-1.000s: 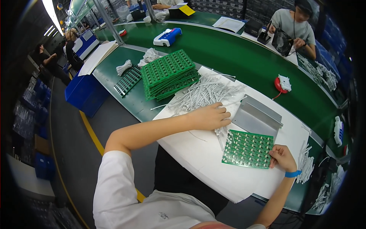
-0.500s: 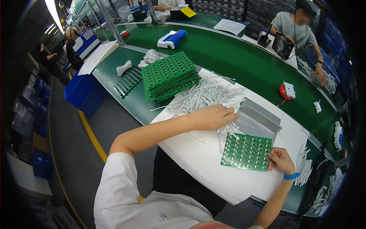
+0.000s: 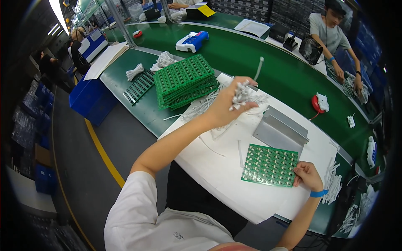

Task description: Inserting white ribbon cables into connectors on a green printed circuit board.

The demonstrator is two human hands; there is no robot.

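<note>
My left hand (image 3: 226, 101) is raised over the far part of the white sheet, fingers closed around a bunch of white wires with small plugs (image 3: 240, 95). One wire end sticks up beyond the fingers. Beneath and behind that hand lies a pile of loose white wires (image 3: 197, 112), partly hidden by it. With thumb and fingers my right hand (image 3: 309, 175) grips the right edge of a green circuit board panel (image 3: 268, 165), which lies on the white sheet (image 3: 234, 194) and carries rows of small white parts. Just beyond the panel sits a bent grey metal plate (image 3: 280, 127).
Left of the wires stands a stack of green panels (image 3: 184, 77), beside a dark strip panel (image 3: 139, 88) and bundled white wires (image 3: 135, 72). A green conveyor (image 3: 234, 58) runs behind, carrying a blue-and-white device (image 3: 192, 42). Across it a co-worker (image 3: 335, 42) handles wires.
My left hand has lifted from near the panel's upper edge, moving up and away with the bunch of wires. My right hand and the panel stay in place.
</note>
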